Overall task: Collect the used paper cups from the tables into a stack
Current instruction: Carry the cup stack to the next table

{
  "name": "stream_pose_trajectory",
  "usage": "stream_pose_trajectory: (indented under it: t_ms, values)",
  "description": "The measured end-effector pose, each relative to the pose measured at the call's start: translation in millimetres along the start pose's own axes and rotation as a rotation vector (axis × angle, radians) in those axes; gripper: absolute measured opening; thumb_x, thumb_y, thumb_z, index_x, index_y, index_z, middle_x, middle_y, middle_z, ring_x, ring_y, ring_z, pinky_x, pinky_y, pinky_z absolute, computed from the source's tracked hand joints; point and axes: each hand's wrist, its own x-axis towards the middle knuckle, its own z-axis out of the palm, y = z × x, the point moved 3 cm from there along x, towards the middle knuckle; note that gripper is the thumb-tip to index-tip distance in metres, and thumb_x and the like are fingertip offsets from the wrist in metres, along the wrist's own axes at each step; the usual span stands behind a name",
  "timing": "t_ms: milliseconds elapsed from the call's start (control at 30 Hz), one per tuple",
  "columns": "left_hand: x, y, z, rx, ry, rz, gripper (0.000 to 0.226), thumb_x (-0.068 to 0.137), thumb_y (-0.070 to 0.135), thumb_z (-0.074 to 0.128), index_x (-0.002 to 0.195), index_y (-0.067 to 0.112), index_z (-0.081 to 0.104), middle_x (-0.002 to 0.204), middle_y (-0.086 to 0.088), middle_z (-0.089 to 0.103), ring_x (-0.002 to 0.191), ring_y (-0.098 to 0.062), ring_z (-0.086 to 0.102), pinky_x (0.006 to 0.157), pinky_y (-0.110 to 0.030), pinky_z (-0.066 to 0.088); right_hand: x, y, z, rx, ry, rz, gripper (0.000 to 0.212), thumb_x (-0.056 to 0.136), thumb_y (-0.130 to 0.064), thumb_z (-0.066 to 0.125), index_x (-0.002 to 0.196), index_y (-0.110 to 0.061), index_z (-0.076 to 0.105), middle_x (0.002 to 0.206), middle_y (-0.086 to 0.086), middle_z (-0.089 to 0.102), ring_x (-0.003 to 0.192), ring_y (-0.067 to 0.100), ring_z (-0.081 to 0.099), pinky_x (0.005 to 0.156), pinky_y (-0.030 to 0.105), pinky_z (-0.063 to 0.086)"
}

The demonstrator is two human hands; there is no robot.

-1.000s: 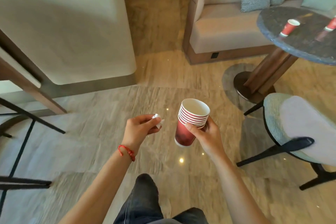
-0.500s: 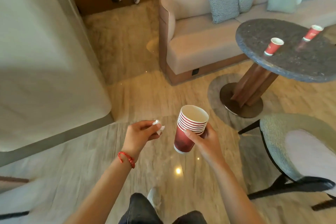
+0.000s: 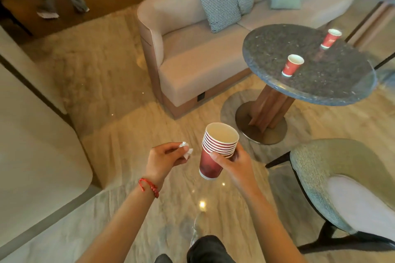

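Closing on the round bench (image 3: 320, 89) at upper right; its two cups (image 3: 292, 68) (image 3: 330, 38) are looming larger. I'm keeping right hand (image 3: 236, 164) fingers clamped round the stack (image 3: 217, 151), left hand (image 3: 164, 159) pinching a paper scrap (image 3: 186, 150).

No text, number or sign can be read anywhere in the frame. The nearer red paper cup (image 3: 292, 65) on the round dark stone table (image 3: 333, 92), right of centre, carries a faint pale mark on its side, too small and blurred to make out; the farther red paper cup (image 3: 330, 38), toward the upper right, shows the same kind of smudge. The stack of red paper cups (image 3: 217, 151) at lower centre shows no legible print
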Motion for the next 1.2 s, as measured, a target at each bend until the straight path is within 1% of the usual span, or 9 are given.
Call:
stream_pose_trajectory:
  t_ms: [167, 267, 333, 400, 467, 567, 667, 900, 1200]
  values:
    - [64.4, 26.5, 60.7, 0.036, -0.087, -0.010, 0.006, 0.076, 0.004, 0.071, 0.074, 0.009, 0.073, 0.062, -0.001, 0.071, 0.059, -0.010, 0.067, 0.056, -0.017, 0.054, 59.9, -11.9, -41.6, 0.001, 0.113, 0.020, 0.047, 0.064, -0.028, 0.082, 0.104, -0.036, 0.057, 0.101, -0.022, 0.067, 0.095, -0.005, 0.063, 0.072, 0.012, 0.051]
    - [99.4, 42.2, 92.0, 0.057, -0.119, -0.010, 0.008, 0.077, 0.005, 0.071, 0.074, 0.012, 0.072, 0.064, -0.001, 0.072, 0.060, -0.011, 0.068, 0.057, -0.017, 0.054, 90.9, -17.2, -63.9, -0.015, 0.194, 0.008, 0.058, 0.067, -0.024, 0.080, 0.120, -0.022, 0.056, 0.112, -0.006, 0.066, 0.102, 0.009, 0.063, 0.078, 0.018, 0.052]
    - [120.6, 51.2, 110.8, 0.072, -0.157, -0.008, 0.006, 0.077, 0.005, 0.071, 0.077, 0.011, 0.072, 0.065, 0.000, 0.073, 0.062, -0.011, 0.069, 0.057, -0.017, 0.054, 109.9, -19.1, -75.4, -0.027, 0.239, -0.010, 0.062, 0.072, -0.018, 0.078, 0.128, -0.011, 0.052, 0.115, 0.001, 0.064, 0.103, 0.013, 0.061, 0.075, 0.014, 0.053]
    - [142.6, 59.2, 129.2, 0.092, -0.204, -0.011, 0.005, 0.078, 0.005, 0.070, 0.080, 0.009, 0.073, 0.066, 0.001, 0.073, 0.063, -0.011, 0.069, 0.057, -0.017, 0.054, 129.6, -18.8, -84.9, -0.013, 0.274, -0.008, 0.064, 0.072, -0.018, 0.078, 0.129, -0.009, 0.051, 0.116, 0.002, 0.064, 0.103, 0.013, 0.061, 0.074, 0.012, 0.052]
    - [167.6, 66.1, 147.4, 0.107, -0.241, -0.012, 0.004, 0.078, 0.004, 0.070, 0.081, 0.006, 0.072, 0.068, 0.000, 0.073, 0.062, -0.011, 0.068, 0.058, -0.018, 0.055, 150.0, -20.1, -92.8, -0.004, 0.308, 0.003, 0.064, 0.071, -0.019, 0.079, 0.128, -0.010, 0.052, 0.116, 0.001, 0.064, 0.104, 0.012, 0.061, 0.075, 0.014, 0.053]
    - [211.0, 73.5, 174.3, 0.138, -0.296, -0.007, 0.005, 0.078, 0.005, 0.071, 0.082, 0.004, 0.073, 0.070, -0.002, 0.072, 0.063, -0.011, 0.068, 0.058, -0.018, 0.054, 184.1, -20.0, -104.7, 0.020, 0.386, 0.008, 0.061, 0.066, -0.026, 0.080, 0.121, -0.019, 0.055, 0.110, -0.008, 0.066, 0.097, -0.001, 0.062, 0.071, 0.012, 0.051]
    - [258.3, 82.3, 202.1, 0.172, -0.368, -0.005, 0.011, 0.078, 0.007, 0.071, 0.085, 0.000, 0.072, 0.072, -0.006, 0.071, 0.062, -0.009, 0.068, 0.057, -0.017, 0.054, 223.4, -19.7, -117.4, 0.003, 0.476, 0.007, 0.056, 0.068, -0.020, 0.082, 0.118, -0.022, 0.056, 0.108, -0.011, 0.066, 0.097, -0.001, 0.062, 0.071, 0.011, 0.050]
    - [346.8, 104.7, 263.5, 0.201, -0.515, -0.042, 0.008, 0.077, 0.005, 0.071, 0.080, 0.011, 0.073, 0.069, 0.005, 0.074, 0.067, -0.010, 0.069, 0.061, -0.020, 0.056, 299.2, -31.3, -150.3, -0.009, 0.637, 0.013, 0.046, 0.068, -0.016, 0.082, 0.103, -0.034, 0.059, 0.102, -0.014, 0.068, 0.093, -0.002, 0.064, 0.073, 0.014, 0.052]
    - [404.3, 112.1, 358.6, 0.222, -0.619, -0.094, 0.011, 0.078, 0.001, 0.068, 0.076, 0.011, 0.071, 0.063, 0.005, 0.072, 0.061, -0.006, 0.067, 0.056, -0.016, 0.054, 360.4, -32.3, -226.2, 0.015, 0.801, 0.024, 0.044, 0.068, -0.012, 0.082, 0.101, -0.030, 0.060, 0.099, -0.012, 0.068, 0.087, -0.006, 0.064, 0.070, 0.012, 0.050]
